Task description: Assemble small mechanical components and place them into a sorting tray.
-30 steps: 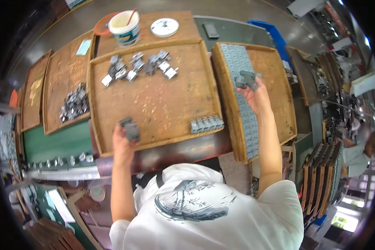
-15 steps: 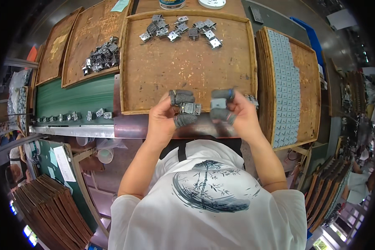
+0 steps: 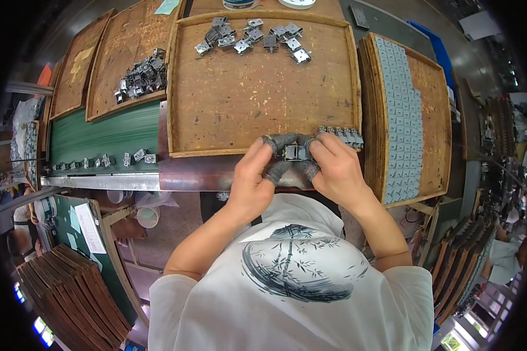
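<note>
Between my two hands is a small box-shaped metal housing [image 3: 295, 153], held just over the near edge of the wooden tray. My left hand [image 3: 255, 175] grips it from the left, its thumb and finger in grey finger covers. From the right side, my right hand [image 3: 337, 169] closes on the same housing with covered fingertips. The grey plate seen earlier in the right hand cannot be made out separately. Beside the right hand, a row of similar housings [image 3: 348, 136] stands along the tray's near right corner, partly hidden by that hand.
More housings [image 3: 243, 44] lie loose at the far side of the wooden tray [image 3: 263, 99]. To the left, another tray holds a heap of housings [image 3: 141, 76]; several rest on a green belt [image 3: 105, 140]. At right, grey plates [image 3: 401, 117] fill part of a stacked tray.
My hands have come together, the left moving right. The right hand's grey plate has been brought to the left hand's housing, and both hands now grip there. The housing row shows more.
</note>
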The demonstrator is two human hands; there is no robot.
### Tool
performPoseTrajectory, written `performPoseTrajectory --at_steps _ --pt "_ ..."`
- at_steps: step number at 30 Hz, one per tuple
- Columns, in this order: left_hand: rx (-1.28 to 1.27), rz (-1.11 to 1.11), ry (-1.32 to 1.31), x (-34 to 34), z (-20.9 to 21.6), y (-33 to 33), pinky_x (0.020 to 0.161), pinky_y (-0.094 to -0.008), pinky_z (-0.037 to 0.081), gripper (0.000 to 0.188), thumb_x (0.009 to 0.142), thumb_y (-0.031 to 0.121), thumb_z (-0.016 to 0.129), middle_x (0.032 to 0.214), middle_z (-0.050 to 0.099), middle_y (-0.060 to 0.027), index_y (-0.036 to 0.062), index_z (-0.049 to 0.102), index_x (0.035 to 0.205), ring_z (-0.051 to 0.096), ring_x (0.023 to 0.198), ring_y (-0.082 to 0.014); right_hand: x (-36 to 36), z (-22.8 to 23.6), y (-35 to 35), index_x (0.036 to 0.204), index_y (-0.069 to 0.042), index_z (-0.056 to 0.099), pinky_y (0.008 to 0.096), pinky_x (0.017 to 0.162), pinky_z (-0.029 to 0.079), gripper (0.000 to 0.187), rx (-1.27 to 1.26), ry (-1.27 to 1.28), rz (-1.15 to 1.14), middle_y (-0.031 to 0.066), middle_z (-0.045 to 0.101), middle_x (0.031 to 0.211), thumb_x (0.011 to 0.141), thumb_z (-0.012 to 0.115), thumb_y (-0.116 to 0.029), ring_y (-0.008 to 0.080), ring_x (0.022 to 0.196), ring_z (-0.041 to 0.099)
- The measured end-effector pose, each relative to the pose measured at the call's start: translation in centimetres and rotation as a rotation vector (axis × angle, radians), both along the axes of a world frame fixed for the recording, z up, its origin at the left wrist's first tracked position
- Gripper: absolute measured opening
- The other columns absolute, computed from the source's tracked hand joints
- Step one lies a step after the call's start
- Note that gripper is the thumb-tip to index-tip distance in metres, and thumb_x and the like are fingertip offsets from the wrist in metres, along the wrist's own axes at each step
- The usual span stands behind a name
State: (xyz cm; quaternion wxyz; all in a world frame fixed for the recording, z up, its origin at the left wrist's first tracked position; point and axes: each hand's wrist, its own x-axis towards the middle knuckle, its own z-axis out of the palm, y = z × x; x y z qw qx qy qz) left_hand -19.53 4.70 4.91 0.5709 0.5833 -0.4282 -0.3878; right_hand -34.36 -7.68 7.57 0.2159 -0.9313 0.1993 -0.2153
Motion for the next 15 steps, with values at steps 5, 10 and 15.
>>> performPoseTrajectory --at_steps 5,10,15 --pt "0.093 -0.002 -0.097 -0.5 -0.9 -0.2 0.091 -0.0344 0.048 0.063 0.075 -0.011 0.058 0.116 0.049 -0.0194 -0.0002 0.047 0.136 0.055 0.105 -0.0349 0.1 -1.8 0.2 0.087 0.003 0.059 0.0447 0.067 0.052 0.022 -0.036 0.011 0.000 0.0177 0.059 0.088 0.069 0.071 0.000 0.0388 0.078 0.061" --pt "0.006 0.080 -0.458 -1.5 -2.2 -1.6 0.094 -0.0476 0.044 0.073 0.062 -0.004 0.067 0.117 0.045 -0.0227 0.0012 0.045 0.131 0.046 0.113 -0.0453 -0.2 -1.5 1.6 0.095 0.003 0.060 0.0418 0.069 0.052 0.020 0.172 0.074 -0.101 0.0185 0.062 0.092 0.076 0.066 -0.001 0.0394 0.081 0.062" --pt "-0.163 -0.045 -0.399 -0.7 -2.2 -2.8 0.089 -0.0401 0.049 0.070 0.064 0.005 0.077 0.113 0.060 -0.0179 -0.0011 0.055 0.131 0.060 0.104 -0.0381 -1.6 -2.9 -0.6 0.102 0.002 0.061 0.0323 0.065 0.049 0.031 0.911 0.082 -0.019 0.0148 0.065 0.087 0.079 0.072 -0.016 0.0210 0.073 0.063"
